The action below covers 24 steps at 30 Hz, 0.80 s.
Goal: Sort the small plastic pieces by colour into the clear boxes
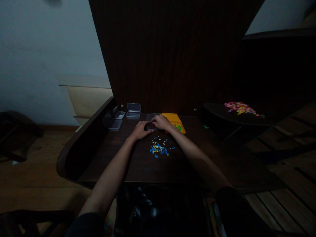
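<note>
A clear plastic box with its lid raised stands toward the back of the dark wooden table, partly hidden by my hands. My left hand grips the box's left side, thumb along the front edge. Reaching over from the right, my right hand has its fingers bent onto the same box; the fingertips are dim. Just in front lies a scattered pile of small blue, white and yellow pieces. Beside my right hand sits a yellow tray with small green pieces in it.
Left of my hands stand an open clear box, another clear container and a smaller one. A raised side panel bounds the table's left. Pink and yellow pieces lie heaped on a dark surface at right.
</note>
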Tool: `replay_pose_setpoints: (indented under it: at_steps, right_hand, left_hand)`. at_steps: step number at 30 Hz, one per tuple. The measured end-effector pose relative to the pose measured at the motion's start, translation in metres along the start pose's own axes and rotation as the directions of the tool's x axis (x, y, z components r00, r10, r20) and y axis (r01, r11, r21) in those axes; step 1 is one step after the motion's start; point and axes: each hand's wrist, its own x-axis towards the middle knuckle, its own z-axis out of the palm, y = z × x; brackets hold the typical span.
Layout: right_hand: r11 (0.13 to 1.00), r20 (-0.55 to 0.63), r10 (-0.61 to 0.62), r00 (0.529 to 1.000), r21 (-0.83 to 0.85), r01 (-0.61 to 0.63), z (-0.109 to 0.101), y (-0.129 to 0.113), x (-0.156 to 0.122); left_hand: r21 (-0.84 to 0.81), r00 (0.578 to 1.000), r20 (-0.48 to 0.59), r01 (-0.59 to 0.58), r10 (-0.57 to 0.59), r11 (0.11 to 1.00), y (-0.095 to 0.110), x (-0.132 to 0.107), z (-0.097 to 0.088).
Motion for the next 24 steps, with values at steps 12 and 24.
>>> replay_pose_setpoints:
  at_steps: [12, 24]
  right_hand:
    - [1.0, 0.004, 0.012, 1.0, -0.01, -0.012, 0.007, 0.007, 0.0]
    - [1.0, 0.041, -0.003, 0.999, -0.015, 0.004, 0.012, 0.006, -0.001]
  left_hand:
    - [0.002, 1.0, 0.002, -0.006, 0.006, 1.0, -0.001, 0.0, 0.0]
    - [-0.004, 1.0, -0.01, -0.006, 0.006, 1.0, 0.0, -0.001, 0.0]
